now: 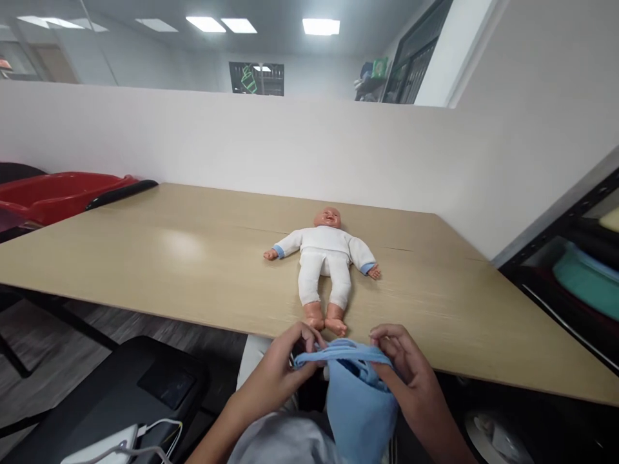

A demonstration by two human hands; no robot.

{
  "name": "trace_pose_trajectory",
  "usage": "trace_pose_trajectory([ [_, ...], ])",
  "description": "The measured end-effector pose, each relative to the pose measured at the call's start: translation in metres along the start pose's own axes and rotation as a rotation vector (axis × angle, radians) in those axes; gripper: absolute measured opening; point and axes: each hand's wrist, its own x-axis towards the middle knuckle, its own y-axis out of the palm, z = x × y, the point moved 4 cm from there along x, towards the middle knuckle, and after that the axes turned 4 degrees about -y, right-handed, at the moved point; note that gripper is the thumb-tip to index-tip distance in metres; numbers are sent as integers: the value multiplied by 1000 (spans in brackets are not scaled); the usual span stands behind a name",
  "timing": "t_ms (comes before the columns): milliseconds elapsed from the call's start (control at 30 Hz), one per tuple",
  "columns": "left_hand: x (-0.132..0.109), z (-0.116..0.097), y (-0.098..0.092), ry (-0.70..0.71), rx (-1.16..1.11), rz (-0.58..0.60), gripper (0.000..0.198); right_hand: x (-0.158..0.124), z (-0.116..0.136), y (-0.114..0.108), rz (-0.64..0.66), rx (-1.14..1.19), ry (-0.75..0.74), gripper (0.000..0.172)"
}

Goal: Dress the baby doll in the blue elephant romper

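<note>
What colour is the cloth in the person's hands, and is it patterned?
The cloth is plain light blue, with no pattern visible; the head view shows it.

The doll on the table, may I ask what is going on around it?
A person's left hand and right hand hold a soft, light-blue cloth piece by its upper part, before the near edge of a light-brown table. On it, a baby-shaped doll in white clothing with blue cuffs lies face up, bare feet toward the person.

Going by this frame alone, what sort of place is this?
Likely an indoor workroom or training room; its exact use can't be told. Pointers: a long table with a baby doll lying on it, a shelf rack at the right, and ceiling lights.
</note>
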Motion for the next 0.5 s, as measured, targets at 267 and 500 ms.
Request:
trace_pose_trajectory([
  [267, 29, -25, -1, -7, -135, -70, 22, 20, 22, 8, 87, 42, -29, 19],
  [500, 46, -59, 3, 20, 79, -68, 20, 23, 50, 12, 30, -498, -346, 13],
])
